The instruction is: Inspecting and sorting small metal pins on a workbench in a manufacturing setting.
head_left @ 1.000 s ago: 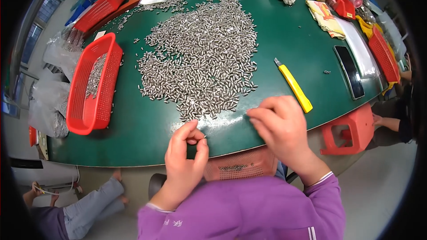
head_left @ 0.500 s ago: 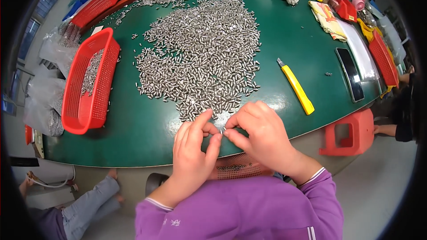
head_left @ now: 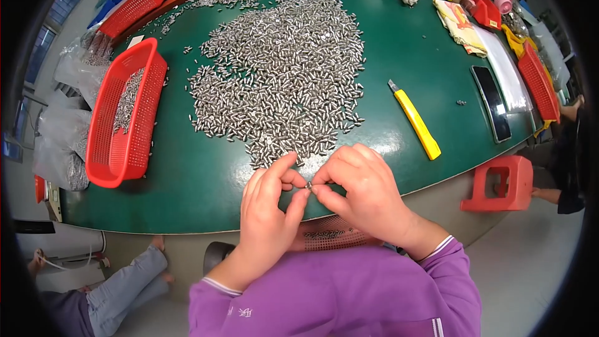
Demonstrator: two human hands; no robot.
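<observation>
Tiny silvery part (head_left: 309,185), held between left hand (head_left: 267,203) and right hand (head_left: 367,188), near heap of metal parts (head_left: 281,68)

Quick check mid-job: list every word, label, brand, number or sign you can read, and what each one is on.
Purple top: small white characters, too small and blurred to quote.
Red bin at upper right: a pale label, too small to read.
Metal pieces, yellow knife and phone: no lettering can be made out.
So there is nothing I can quote.
</observation>
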